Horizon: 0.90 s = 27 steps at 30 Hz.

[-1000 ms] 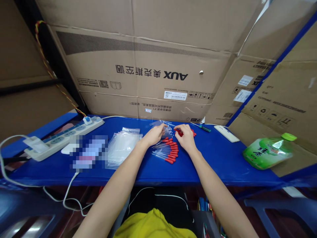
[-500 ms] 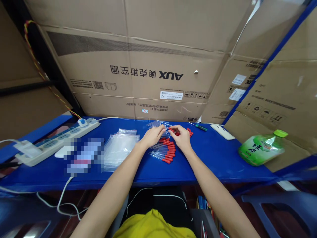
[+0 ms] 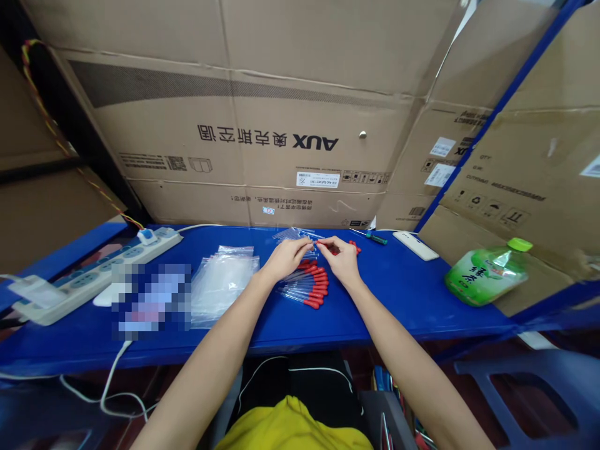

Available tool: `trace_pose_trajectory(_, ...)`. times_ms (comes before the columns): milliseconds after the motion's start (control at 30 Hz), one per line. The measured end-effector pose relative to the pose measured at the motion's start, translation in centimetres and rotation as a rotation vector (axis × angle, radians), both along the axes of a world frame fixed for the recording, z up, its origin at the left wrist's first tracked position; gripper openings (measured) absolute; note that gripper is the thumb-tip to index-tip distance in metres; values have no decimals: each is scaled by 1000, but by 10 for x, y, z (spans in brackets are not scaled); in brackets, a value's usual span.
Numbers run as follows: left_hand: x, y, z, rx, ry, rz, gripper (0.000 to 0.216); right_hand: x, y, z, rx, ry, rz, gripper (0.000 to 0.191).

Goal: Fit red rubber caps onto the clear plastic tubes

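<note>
Clear tubes with red caps (image 3: 315, 291) lie in a fan, caps rightward, with bare tubes (image 3: 289, 234) and loose red caps (image 3: 355, 248) beyond.

Blue counter (image 3: 407, 281); on it, one fan of red-ended tubes (image 3: 317, 294). Behind the fan: left hand (image 3: 285, 257), right hand (image 3: 344, 259). Left of it: clear bags (image 3: 224, 284). Well right of it: green bottle (image 3: 485, 275).
</note>
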<state>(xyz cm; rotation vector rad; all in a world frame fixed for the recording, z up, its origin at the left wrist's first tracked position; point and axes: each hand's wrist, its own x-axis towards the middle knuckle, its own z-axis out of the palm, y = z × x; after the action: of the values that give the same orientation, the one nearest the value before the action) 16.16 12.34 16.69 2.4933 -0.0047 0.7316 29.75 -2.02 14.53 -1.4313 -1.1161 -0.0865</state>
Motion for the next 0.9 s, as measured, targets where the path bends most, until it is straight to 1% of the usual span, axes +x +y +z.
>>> trace_pose_trajectory(233, -2, 7, 2, 22, 16, -26, 38, 4, 1, -2, -35, 78, 75, 25)
trace_pose_trajectory(433, -4, 10, 3, 67, 49, -2, 37, 7, 1, -5, -45, 111, 126, 24)
trace_pose_trajectory(667, -5, 11, 3, 135, 71, 18, 36, 9, 0, -5, -84, 72, 131, 24)
trace_pose_trajectory(800, -5, 9, 3, 132, 64, 36, 36, 7, -1, -3, -79, 83, 121, 25)
trace_pose_trajectory(900, -4, 10, 2, 117, 53, 27, 38, 5, 0, 0, -60, 136, 128, 28)
